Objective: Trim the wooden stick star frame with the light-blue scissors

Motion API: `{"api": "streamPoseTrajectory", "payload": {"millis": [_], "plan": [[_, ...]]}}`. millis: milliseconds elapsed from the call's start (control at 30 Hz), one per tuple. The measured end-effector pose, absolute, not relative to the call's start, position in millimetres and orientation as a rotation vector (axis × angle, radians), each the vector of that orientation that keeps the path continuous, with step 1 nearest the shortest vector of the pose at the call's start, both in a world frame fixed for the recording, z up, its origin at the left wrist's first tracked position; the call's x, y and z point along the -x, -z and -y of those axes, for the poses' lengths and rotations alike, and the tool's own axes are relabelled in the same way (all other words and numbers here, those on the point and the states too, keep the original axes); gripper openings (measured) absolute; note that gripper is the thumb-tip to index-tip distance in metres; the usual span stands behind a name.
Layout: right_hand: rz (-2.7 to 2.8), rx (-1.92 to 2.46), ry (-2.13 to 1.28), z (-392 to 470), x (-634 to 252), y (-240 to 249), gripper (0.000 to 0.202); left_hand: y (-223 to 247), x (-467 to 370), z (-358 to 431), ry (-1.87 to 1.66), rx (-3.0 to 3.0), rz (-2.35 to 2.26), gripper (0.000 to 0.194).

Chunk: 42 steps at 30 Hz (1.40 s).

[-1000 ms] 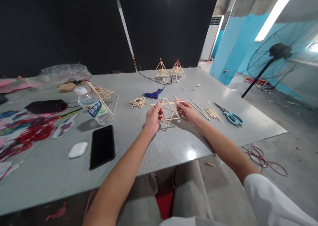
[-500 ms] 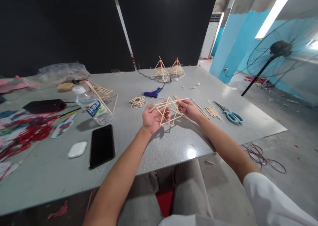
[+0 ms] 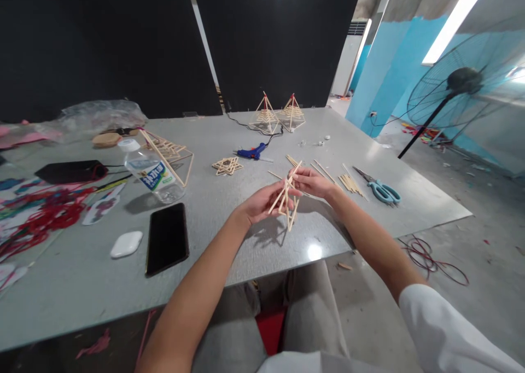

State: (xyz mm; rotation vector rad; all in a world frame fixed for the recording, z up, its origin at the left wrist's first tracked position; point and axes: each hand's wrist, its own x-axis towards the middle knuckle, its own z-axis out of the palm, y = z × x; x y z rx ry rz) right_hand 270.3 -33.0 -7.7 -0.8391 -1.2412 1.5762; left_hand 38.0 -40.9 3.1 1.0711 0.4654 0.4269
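Between my hands, a frame of thin wooden sticks (image 3: 291,220) is held up over the table, turned nearly edge-on so its sticks overlap. My left hand (image 3: 264,202) grips it from the left, its fingers partly behind the sticks. On the upper right side, my right hand (image 3: 310,182) pinches the frame with thumb and fingers. A star made of sticks (image 3: 227,166) lies flat to the left beyond my hands. Behind it rests a blue glue gun (image 3: 251,152). Loose sticks (image 3: 350,184) lie to the right of my right hand.
Blue-handled scissors (image 3: 384,191) lie at the right. Two stick pyramids (image 3: 292,116) stand at the back. On the left are a plastic bottle (image 3: 152,172), a phone (image 3: 167,238), a white case (image 3: 127,244), another stick frame (image 3: 189,168) and red yarn (image 3: 61,211).
The stick frame has been turned from showing its open star shape to nearly edge-on. Both hands have shifted closer together around it.
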Motion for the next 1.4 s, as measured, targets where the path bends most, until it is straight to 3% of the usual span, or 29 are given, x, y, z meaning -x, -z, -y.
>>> {"api": "streamPoseTrajectory", "payload": {"millis": [400, 533, 633, 833, 1000, 1200, 1267, 1400], "plan": [[1.22, 0.861, -1.403, 25.6, -265.2, 11.2, 0.04, -6.3, -52.2, 56.2, -0.745, -1.365, -0.709, 0.044], [1.225, 0.919, -1.335, 25.1, -262.5, 10.8, 0.054, -0.5, -51.2, 53.9, -1.015, -1.523, -0.976, 0.029], [1.279, 0.96, -1.329, 30.4, -254.8, 10.1, 0.065, 2.6, -48.7, 53.8, -1.079, -1.617, -1.106, 0.03], [1.327, 1.079, -1.251, 35.3, -239.6, 21.5, 0.048, 12.7, -52.3, 57.1, -1.069, -1.73, -1.176, 0.032], [1.276, 1.132, -1.237, 27.0, -247.2, 29.4, 0.047, 13.1, -55.3, 58.3, -1.093, -1.775, -1.158, 0.028], [1.13, 1.115, -1.23, 15.9, -267.4, 24.1, 0.047, -1.7, -33.7, 32.7, -1.417, -1.54, -1.142, 0.006], [1.098, 1.089, -1.226, 14.4, -271.8, 20.8, 0.049, -4.2, -24.2, 19.9, -1.482, -1.164, -1.062, 0.026], [1.094, 1.037, -1.216, 14.9, -271.7, 16.9, 0.057, -0.5, -20.5, 12.8, -1.089, -1.03, -0.881, 0.047]]}}
